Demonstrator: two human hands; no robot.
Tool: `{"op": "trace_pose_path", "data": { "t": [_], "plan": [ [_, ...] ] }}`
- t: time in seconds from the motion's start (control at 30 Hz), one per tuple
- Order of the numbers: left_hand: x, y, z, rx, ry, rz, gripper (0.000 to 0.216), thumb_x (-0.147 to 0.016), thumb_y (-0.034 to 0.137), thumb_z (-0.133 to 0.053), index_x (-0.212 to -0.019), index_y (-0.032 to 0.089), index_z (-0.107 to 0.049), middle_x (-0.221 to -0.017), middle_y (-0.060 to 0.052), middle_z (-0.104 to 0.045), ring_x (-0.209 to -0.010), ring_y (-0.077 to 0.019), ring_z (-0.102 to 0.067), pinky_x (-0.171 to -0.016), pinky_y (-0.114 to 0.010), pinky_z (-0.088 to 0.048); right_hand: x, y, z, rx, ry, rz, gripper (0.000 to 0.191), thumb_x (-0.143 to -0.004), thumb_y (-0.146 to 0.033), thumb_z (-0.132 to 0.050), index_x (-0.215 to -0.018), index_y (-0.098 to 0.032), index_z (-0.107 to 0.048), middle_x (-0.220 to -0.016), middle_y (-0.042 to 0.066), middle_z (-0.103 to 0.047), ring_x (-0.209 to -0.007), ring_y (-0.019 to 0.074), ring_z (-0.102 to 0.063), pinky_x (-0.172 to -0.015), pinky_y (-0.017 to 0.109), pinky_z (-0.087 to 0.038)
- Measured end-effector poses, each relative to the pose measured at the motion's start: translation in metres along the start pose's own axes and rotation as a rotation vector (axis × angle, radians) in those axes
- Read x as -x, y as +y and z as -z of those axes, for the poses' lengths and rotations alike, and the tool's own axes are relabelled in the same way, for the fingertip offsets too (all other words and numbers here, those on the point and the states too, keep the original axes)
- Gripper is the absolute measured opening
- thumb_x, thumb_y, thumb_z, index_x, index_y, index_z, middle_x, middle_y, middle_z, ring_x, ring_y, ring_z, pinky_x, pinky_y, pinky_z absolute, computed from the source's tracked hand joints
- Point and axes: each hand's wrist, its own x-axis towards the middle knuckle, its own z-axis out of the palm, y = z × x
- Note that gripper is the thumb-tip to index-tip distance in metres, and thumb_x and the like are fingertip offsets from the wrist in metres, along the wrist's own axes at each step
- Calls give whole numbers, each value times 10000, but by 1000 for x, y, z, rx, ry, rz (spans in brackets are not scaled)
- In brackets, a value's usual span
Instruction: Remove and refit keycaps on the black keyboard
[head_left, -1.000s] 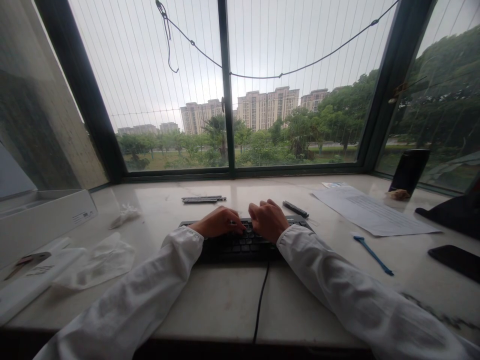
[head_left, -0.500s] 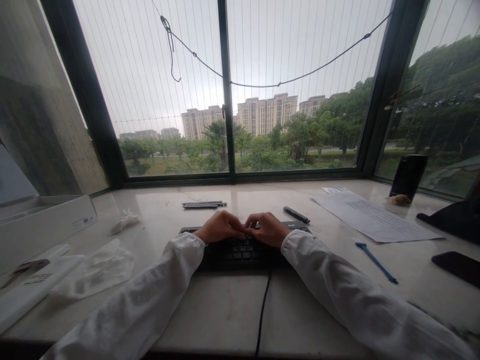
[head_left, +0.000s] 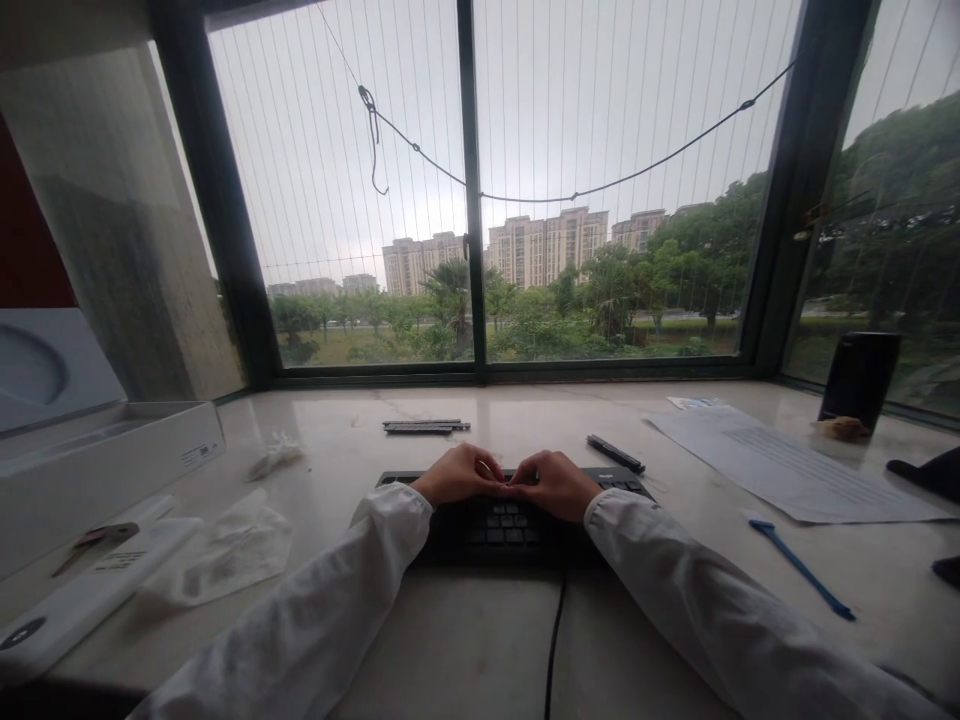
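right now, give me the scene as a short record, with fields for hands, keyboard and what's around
left hand: over the keyboard, fingers curled
right hand: over the keyboard, fingertips close to the left hand's
held item: cannot tell
cable: emerges at keyboard's near edge
beyond keyboard: dark strips
right side: printed sheet, blue tool

No text legible. Print on box (head_left: 112,475), white case (head_left: 112,590), paper (head_left: 795,467), keyboard (head_left: 504,548): too small, blurred.
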Motion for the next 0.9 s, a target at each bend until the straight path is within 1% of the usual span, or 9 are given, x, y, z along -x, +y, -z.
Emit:
{"op": "trace_pose_path", "data": {
  "t": [0.1, 0.2, 0.27, 0.33, 0.53, 0.7, 0.9],
  "plan": [
    [-1, -2, -2, -24, 27, 13, 494, -554, 530, -735, -814, 116, -664, -725, -34, -637, -654, -124, -553, -583, -212, -392, -1, -4, -2, 47, 4, -53, 314, -701, -444, -636, -798, -165, -743, -717, 41, -701, -669, 143, -597, -582, 221, -391],
    [-2, -1, -4, -83, 62, 30, 463, -544, 515, -740, -773, 126, -638, -600, 32, -527, -545, -78, -432, -507, -201, -303, -2, -8, -4, 86, -7, -91, 289, -710, -423, -627, -798, -169, -733, -724, 44, -694, -662, 140, -586, -561, 221, -372],
    [-3, -1, -5, -75, 55, 67, 447, -537, 495, -745, -764, 136, -604, -545, 66, -449, -498, -62, -352, -474, -203, -246, -3, -9, -6, 112, -10, -103, 270, -717, -408, -617, -792, -171, -723, -729, 46, -692, -666, 140, -584, -559, 222, -363],
    [-4, -1, -6, -54, 45, 97, 438, -532, 476, -749, -760, 146, -573, -527, 81, -415, -484, -57, -313, -463, -205, -223, -3, -9, -7, 137, 1, -104, 246, -722, -385, -607, -794, -176, -714, -741, 47, -692, -680, 143, -585, -571, 224, -360],
    [-8, -2, -7, -11, 9, 114, 400, -524, 426, -750, -725, 154, -536, -519, 86, -398, -489, -59, -309, -462, -206, -213, -1, -10, -9, 189, 26, -88, 210, -727, -338, -581, -818, -188, -697, -773, 48, -686, -704, 148, -581, -584, 227, -355],
    [-8, -4, -6, -91, 56, 113, 393, -493, 410, -765, -720, 152, -573, -533, 75, -428, -509, -68, -353, -473, -206, -233, -1, -8, -12, 197, 40, -59, 167, -716, -270, -580, -804, -194, -700, -813, 47, -688, -756, 149, -590, -639, 225, -380],
    [-4, -5, -7, -89, 78, 107, 420, -487, 458, -762, -716, 143, -603, -549, 56, -472, -518, -75, -382, -480, -205, -246, 1, -7, -10, 152, 49, -38, 189, -713, -323, -601, -789, -196, -718, -748, 37, -683, -700, 145, -585, -598, 227, -375]
  ]
}}
